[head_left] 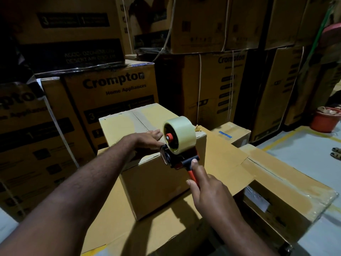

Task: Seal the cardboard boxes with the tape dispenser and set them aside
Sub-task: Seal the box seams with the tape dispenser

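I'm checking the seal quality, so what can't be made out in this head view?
Head view only:
Tape contact at the near edge of the box: covered by the tape dispenser.
Fingertips of the left hand: behind the tape roll.
Inner grip of the right hand: turned away.
Small print on the stacked cartons: dim, blurred.
Contents of the red bucket: too small.

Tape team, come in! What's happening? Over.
Left hand flat on plain brown cardboard box. Right hand grips red-handled tape dispenser at box's near top edge. Nothing seen in the way.
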Available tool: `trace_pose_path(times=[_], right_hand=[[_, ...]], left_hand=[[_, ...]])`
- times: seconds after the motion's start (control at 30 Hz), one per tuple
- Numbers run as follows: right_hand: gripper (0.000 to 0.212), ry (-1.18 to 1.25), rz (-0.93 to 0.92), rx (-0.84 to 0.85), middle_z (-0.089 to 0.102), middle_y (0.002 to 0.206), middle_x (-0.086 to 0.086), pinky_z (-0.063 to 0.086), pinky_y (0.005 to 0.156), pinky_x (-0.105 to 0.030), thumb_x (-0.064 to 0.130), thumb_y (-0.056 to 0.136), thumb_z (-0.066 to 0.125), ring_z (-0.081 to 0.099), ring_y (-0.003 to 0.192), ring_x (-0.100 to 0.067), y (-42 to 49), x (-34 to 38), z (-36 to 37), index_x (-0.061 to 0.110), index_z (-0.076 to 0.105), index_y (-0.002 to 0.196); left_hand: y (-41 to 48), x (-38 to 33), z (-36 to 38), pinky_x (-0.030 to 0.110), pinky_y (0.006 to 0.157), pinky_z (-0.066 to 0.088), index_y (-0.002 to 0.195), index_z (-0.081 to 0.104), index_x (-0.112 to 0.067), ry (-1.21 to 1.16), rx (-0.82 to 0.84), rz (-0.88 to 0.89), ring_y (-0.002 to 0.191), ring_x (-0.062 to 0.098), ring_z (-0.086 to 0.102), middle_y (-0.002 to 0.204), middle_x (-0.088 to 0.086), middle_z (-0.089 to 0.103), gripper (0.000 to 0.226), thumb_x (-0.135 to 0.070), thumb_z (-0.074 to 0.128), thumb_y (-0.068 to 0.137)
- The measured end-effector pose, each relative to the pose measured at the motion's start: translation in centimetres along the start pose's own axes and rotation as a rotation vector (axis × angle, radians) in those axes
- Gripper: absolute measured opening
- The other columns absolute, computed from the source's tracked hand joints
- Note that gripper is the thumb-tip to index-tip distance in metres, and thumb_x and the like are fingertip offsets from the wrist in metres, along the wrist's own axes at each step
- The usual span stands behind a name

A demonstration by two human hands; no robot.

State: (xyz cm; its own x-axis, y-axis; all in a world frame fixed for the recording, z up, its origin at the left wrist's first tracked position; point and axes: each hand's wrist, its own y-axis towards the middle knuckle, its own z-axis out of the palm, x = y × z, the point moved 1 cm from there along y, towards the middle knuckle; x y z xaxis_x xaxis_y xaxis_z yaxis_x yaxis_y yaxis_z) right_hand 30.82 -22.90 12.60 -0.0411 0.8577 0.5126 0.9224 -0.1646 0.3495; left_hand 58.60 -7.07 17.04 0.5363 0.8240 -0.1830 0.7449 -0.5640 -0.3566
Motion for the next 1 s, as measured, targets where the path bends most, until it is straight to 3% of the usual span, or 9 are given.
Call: trace_pose_path(times=[0.07,0.17,0.27,0.4,0.53,0.6,0.73,0.87,1.0], right_hand=[[0.056,-0.006,-0.012,0.003,0.063,0.116,0.002,0.055,0.081,-0.025,0.051,0.103,0.036,0.063,0.100,-0.013,-0.1,-0.2,0.1,0.040,0.009,0.150],[0.057,0.029,0.005,0.020,0.062,0.119,0.003,0.054,0.082,-0.024,0.052,0.102,0.038,0.062,0.103,-0.013,-0.7,-0.8,-0.1,0.042,0.010,0.151],[0.057,0.063,0.017,0.039,0.062,0.119,0.005,0.052,0.082,-0.023,0.052,0.103,0.038,0.062,0.103,-0.011,-1.3,-1.2,-0.1,0.043,0.010,0.151],[0.054,0.022,0.002,0.040,0.063,0.116,0.003,0.054,0.083,-0.026,0.052,0.103,0.036,0.062,0.101,-0.013,-0.9,-1.6,0.2,0.043,0.008,0.149],[0.057,0.022,0.016,0.043,0.062,0.120,0.002,0.055,0.085,-0.026,0.052,0.103,0.036,0.062,0.104,-0.013,-0.9,-2.2,0.6,0.042,0.007,0.151],[0.059,0.025,0.019,0.044,0.061,0.123,0.004,0.054,0.087,-0.026,0.053,0.102,0.036,0.062,0.107,-0.013,-1.0,-2.5,1.0,0.042,0.006,0.152],[0.062,0.038,0.019,0.057,0.059,0.127,0.005,0.053,0.089,-0.026,0.054,0.101,0.036,0.060,0.110,-0.013,-1.2,-2.9,1.9,0.042,0.004,0.153],[0.063,0.061,0.020,0.049,0.060,0.124,0.004,0.053,0.085,-0.024,0.054,0.101,0.037,0.061,0.107,-0.012,-1.6,-2.9,1.8,0.041,0.008,0.155],[0.062,0.097,0.029,0.036,0.060,0.126,0.006,0.052,0.085,-0.023,0.053,0.099,0.038,0.060,0.108,-0.011,-2.2,-3.2,1.3,0.041,0.013,0.154]], left_hand=[[0.3,0.1,-0.3,0.054,0.126,0.007,0.163,0.012,-0.025,-0.017,0.031,-0.015,0.156,0.028,0.001,0.170,0.004,0.000,0.133,-0.093,0.040,0.053],[0.7,0.3,-0.4,0.059,0.124,0.003,0.163,0.012,-0.026,0.005,0.056,-0.044,0.156,0.029,-0.004,0.170,-0.001,-0.009,0.149,-0.102,0.042,0.039],[0.8,-0.1,-0.5,0.059,0.124,0.003,0.164,0.004,-0.025,0.028,0.065,-0.067,0.156,0.029,-0.006,0.170,-0.001,-0.012,0.151,-0.098,0.046,0.039],[0.8,-1.2,-0.5,0.055,0.125,0.008,0.164,0.004,-0.022,0.018,0.051,-0.121,0.155,0.031,0.001,0.170,0.002,-0.005,0.136,-0.079,0.056,0.052],[0.6,-1.7,-0.8,0.049,0.120,0.027,0.158,0.018,-0.010,-0.069,0.018,-0.112,0.148,0.035,0.020,0.160,0.013,0.020,0.108,-0.057,0.069,0.075],[0.6,-1.2,-0.2,0.051,0.123,0.019,0.161,0.010,-0.011,-0.087,0.008,-0.090,0.152,0.033,0.008,0.166,0.011,0.009,0.100,-0.054,0.065,0.089],[0.5,-0.5,0.9,0.057,0.124,0.004,0.163,-0.001,-0.021,-0.012,0.021,-0.064,0.155,0.029,-0.012,0.169,-0.003,-0.016,0.130,-0.082,0.055,0.064],[0.4,-0.9,0.7,0.057,0.122,-0.001,0.162,-0.010,-0.022,-0.038,0.035,-0.064,0.154,0.029,-0.018,0.168,-0.003,-0.023,0.111,-0.066,0.061,0.088],[0.4,-1.9,0.8,0.055,0.123,-0.001,0.162,-0.011,-0.018,-0.016,0.048,-0.078,0.154,0.030,-0.018,0.168,0.000,-0.023,0.110,-0.065,0.058,0.091]])
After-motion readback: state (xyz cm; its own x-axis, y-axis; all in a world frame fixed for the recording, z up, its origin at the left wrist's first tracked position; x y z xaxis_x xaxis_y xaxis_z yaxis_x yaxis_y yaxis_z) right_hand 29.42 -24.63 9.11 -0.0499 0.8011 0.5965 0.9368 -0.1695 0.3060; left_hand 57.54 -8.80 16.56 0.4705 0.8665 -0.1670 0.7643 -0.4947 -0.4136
